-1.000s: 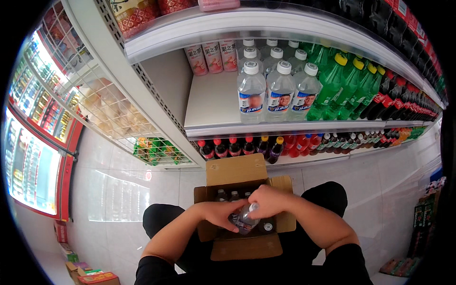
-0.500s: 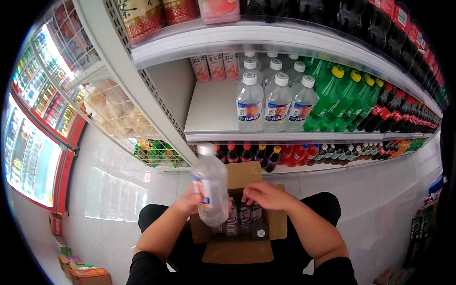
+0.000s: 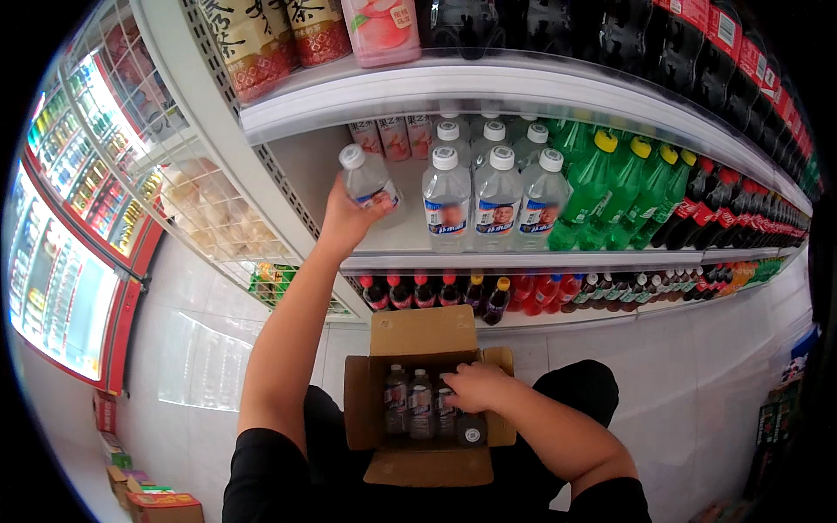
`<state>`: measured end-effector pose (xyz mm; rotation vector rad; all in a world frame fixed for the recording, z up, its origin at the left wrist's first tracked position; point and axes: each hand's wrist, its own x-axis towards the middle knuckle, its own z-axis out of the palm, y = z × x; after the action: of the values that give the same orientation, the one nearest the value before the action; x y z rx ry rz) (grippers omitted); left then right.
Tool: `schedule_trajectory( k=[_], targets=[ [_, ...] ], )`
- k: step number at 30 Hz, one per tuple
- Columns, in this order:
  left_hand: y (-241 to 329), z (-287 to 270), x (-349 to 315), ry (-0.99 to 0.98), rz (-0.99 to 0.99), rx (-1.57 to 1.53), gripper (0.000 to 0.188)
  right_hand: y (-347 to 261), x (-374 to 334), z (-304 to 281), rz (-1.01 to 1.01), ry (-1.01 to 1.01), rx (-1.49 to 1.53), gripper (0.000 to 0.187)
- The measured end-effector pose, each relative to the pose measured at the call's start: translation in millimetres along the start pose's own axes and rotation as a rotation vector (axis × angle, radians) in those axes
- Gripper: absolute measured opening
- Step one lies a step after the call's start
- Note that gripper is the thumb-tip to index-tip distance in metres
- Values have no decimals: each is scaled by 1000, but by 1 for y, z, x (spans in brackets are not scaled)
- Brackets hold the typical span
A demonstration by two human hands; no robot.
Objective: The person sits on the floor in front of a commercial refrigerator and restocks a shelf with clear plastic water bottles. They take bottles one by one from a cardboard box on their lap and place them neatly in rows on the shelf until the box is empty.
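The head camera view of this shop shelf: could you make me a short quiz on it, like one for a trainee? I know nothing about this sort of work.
1. Which hand holds the clear, white-capped plastic bottle up at the middle shelf?

2. True or false: the person's right hand is over the open cardboard box.

3. Multiple choice: what colour are the caps on the green bottles on that shelf?
A) White
B) Yellow
C) Red

Key
1. The left hand.
2. True: the flaps are folded out and the hand is at the box's right side.
3. B.
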<state>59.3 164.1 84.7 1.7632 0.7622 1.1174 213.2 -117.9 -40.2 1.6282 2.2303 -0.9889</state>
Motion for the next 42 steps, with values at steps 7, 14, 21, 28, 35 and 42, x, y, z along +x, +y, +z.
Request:
schedule_trajectory(
  k=[7, 14, 21, 28, 35, 42],
  targets=[
    [-37, 24, 71, -118, -39, -39, 55, 0, 3, 0, -38, -127, 59, 46],
    [-85, 59, 112, 65, -118, 340, 38, 6, 0, -7, 5, -66, 51, 46],
    [-85, 87, 114, 210, -108, 681, 53, 3, -4, -10, -3, -99, 89, 46],
    [-91, 50, 87, 122, -61, 700, 66, -13, 9, 7, 11, -258, 29, 48],
    [-22, 34, -23, -257, -9, 793, 48, -30, 22, 55, -32, -638, -115, 56],
    [-4, 5, -139, -115, 378, 678, 40, -48, 26, 87, -45, -649, -264, 44]
  ],
)
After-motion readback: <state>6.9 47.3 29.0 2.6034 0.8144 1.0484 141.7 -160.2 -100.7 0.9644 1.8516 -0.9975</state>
